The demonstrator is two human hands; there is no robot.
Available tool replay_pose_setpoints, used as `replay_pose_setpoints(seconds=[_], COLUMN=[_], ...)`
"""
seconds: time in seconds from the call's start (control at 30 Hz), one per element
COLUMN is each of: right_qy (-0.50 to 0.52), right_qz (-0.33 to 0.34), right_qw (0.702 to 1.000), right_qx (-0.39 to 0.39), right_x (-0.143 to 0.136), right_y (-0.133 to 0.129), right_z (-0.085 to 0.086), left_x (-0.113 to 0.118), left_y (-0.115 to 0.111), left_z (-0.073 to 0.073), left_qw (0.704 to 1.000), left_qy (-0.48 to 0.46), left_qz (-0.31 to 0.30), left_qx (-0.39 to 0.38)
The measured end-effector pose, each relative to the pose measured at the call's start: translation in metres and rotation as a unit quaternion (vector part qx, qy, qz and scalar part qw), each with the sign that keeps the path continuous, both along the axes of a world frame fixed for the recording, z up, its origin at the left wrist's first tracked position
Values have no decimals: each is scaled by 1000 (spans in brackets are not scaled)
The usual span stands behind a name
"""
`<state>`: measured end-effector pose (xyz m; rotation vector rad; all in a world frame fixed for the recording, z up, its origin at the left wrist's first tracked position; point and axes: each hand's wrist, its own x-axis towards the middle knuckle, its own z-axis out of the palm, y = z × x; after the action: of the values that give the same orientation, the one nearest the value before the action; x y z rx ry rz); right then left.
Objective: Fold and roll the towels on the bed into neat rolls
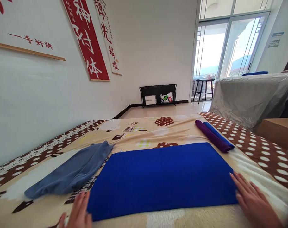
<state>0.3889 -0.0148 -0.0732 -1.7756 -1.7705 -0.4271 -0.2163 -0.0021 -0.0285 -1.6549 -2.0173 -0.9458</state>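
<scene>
A blue cloth (161,179) lies spread flat as a wide rectangle on the patterned blanket (125,218). My left hand (78,210) is at its near left corner, fingers stretched out along the edge. At the right edge, my right hand (252,196) rests with straight fingers, the fingertips touching the cloth's border. Neither hand grips anything that I can see. To the left lies a crumpled grey-blue cloth (72,171). Beyond the right far corner, a rolled purple cloth (212,136) and a rolled blue cloth (220,136) sit side by side.
A white wall (39,104) with hanging scrolls (87,41) runs along the left. A low black rack (158,95) stands at the back. On the right are a plastic-covered piece of furniture (250,98), a cardboard box (279,131) and a dark stool (203,87) by the glass door.
</scene>
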Motion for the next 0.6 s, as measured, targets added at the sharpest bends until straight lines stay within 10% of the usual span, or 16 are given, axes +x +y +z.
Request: replay_pose_setpoints(seconds=[0.13, 0.27, 0.43, 0.6], right_qy=[-49, -56, -50, -32], right_qz=[163, 192, 169, 75], right_qw=[981, 970, 970, 982], right_qx=[-97, -140, -168, -172], right_x=[-143, -232, -218, -94], right_y=[53, 84, 75, 54], right_z=[52, 53, 26, 12], left_x=[154, 251, 232, 117], left_y=[54, 81, 60, 39], left_z=[36, 23, 0, 2], left_qw=[949, 924, 914, 937], left_qy=[53, 65, 63, 37], left_qz=[-251, -287, -282, -174], left_qx=[-186, -243, -285, -300])
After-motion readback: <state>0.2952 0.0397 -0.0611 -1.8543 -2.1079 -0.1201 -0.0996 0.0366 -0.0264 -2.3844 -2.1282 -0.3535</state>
